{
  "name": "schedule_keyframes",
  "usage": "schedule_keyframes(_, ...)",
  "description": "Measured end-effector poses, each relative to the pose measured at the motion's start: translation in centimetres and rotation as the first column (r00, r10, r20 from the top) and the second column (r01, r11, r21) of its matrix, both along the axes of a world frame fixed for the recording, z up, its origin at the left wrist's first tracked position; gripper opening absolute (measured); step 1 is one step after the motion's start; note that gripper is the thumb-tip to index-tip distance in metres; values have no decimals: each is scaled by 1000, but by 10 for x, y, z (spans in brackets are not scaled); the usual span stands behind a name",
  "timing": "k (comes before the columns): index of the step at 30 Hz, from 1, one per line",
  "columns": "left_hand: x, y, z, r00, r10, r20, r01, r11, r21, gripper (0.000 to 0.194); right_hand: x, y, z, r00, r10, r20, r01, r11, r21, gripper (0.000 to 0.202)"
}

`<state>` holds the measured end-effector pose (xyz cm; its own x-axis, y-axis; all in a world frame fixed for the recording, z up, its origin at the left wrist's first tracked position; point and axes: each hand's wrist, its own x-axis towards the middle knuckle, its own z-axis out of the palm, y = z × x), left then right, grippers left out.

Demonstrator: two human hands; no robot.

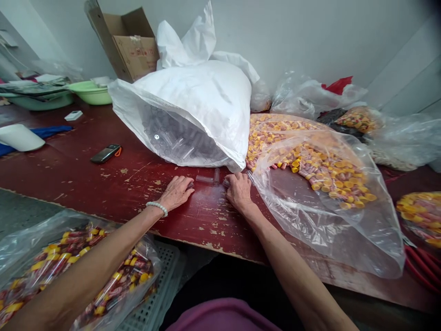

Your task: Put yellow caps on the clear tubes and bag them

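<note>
On the worn red table (138, 184), my left hand (176, 192) is closed over a clear tube (190, 185). My right hand (239, 188) has its fingers curled around another clear tube (226, 183). Between the hands lie a clear tube (204, 179) on its side and one (217, 177) pointing away from me. Just behind them a big white sack (206, 92) lies with its mouth open, showing many clear tubes (179, 138) inside. To the right, a clear plastic bag (310, 220) holds many small yellow-capped pieces (330, 177).
A phone-like device (105, 153) lies left of the sack, near a white cup-like object (21, 137) and green bowls (90, 93). Behind stands a cardboard box (136, 50). Below left, a bag of filled yellow-capped tubes (55, 257) rests by a grey crate (165, 262). Red-handled scissors (422, 266) lie at right.
</note>
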<state>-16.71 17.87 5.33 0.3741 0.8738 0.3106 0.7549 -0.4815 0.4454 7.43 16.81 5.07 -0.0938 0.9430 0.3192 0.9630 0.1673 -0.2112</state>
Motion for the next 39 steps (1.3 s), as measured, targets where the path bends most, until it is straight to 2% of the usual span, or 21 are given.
schedule_keyframes(3, -1, -4, 6, 999, 39, 12, -39, 999, -21, 17, -3, 10, 5, 999, 13, -32, -12, 999, 51, 31)
schedule_keyframes(5, 7, 0, 10, 998, 44, 33, -45, 999, 20, 21, -8, 18, 8, 997, 76, -13, -75, 996, 45, 33)
schedule_keyframes(8, 26, 14, 9, 999, -43, 29, 40, 994, 102, 26, -18, 30, 12, 985, 166, 57, -164, 986, -43, 40)
schedule_keyframes(10, 37, 24, 3, 994, -106, 39, 104, 993, 60, 28, -23, 37, 13, 974, 205, 93, -197, 976, -89, 42)
schedule_keyframes(12, 43, 31, -3, 991, -120, 52, 120, 993, 3, 29, -24, 43, 15, 962, 248, 110, -238, 966, -103, 39)
schedule_keyframes(15, 43, 33, -7, 990, -67, 128, 73, 996, -44, 32, -20, 50, 19, 937, 338, 86, -330, 939, -95, 35)
schedule_keyframes(17, 41, 29, -7, 970, 4, 242, 19, 995, -93, 34, -16, 51, 22, 919, 393, 44, -388, 917, -92, 31)
schedule_keyframes(19, 39, 24, -7, 905, 99, 414, -26, 984, -179, 37, -15, 49, 22, 912, 410, 19, -407, 909, -85, 27)
schedule_keyframes(20, 38, 20, -8, 846, 147, 512, -28, 972, -233, 38, -16, 46, 21, 919, 395, -2, -394, 916, -71, 27)
schedule_keyframes(22, 38, 14, -11, 674, 232, 701, 8, 947, -321, 38, -23, 37, 14, 918, 357, -172, -366, 930, -28, 27)
schedule_keyframes(23, 38, 11, -13, 582, 257, 772, 44, 938, -345, 38, -28, 31, 9, 883, 341, -322, -362, 932, -8, 28)
schedule_keyframes(25, 39, 4, -15, 451, 272, 850, 133, 921, -365, 41, -39, 19, -2, 712, 302, -634, -370, 929, 27, 28)
schedule_keyframes(26, 41, 0, -16, 423, 265, 866, 186, 910, -370, 43, -45, 13, -7, 616, 275, -738, -367, 929, 40, 28)
schedule_keyframes(27, 42, -3, -15, 420, 246, 874, 243, 897, -370, 47, -50, 8, -11, 557, 249, -792, -352, 935, 46, 29)
schedule_keyframes(28, 44, -6, -14, 431, 216, 876, 298, 882, -365, 51, -55, 4, -14, 530, 224, -818, -326, 944, 47, 30)
schedule_keyframes(31, 48, -13, -8, 496, 100, 862, 385, 865, -322, 61, -61, -5, -14, 562, 165, -810, -256, 967, 19, 42)
schedule_keyframes(34, 48, -18, -2, 548, 19, 836, 421, 857, -296, 66, -60, -9, -11, 667, 169, -726, -251, 968, -5, 60)
schedule_keyframes(37, 49, -20, -3, 555, -29, 832, 461, 843, -278, 69, -55, -12, -11, 784, 226, -579, -275, 961, 3, 71)
schedule_keyframes(39, 51, -19, -7, 573, -32, 819, 414, 874, -255, 65, -52, -15, -13, 833, 243, -497, -286, 958, -10, 72)
